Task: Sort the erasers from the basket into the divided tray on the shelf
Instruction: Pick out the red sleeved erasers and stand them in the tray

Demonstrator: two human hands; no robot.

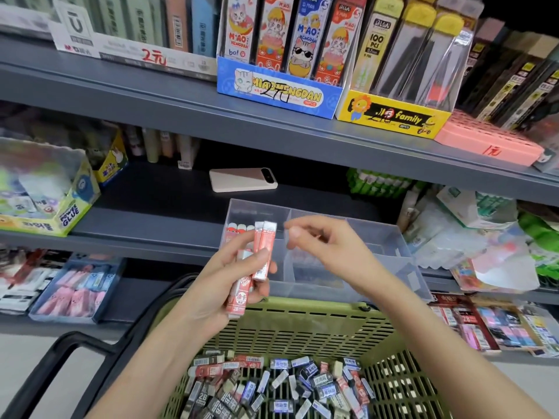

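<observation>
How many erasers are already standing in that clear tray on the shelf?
3 red-topped erasers show, side by side in the clear tray's leftmost compartment, just behind the left hand and the eraser bundle it holds. More may be hidden behind those.

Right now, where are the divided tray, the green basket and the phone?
divided tray (379,237): head view, bare right compartment.
green basket (302,331): head view, far slotted wall.
phone (243,180): head view, middle of its back.
</observation>
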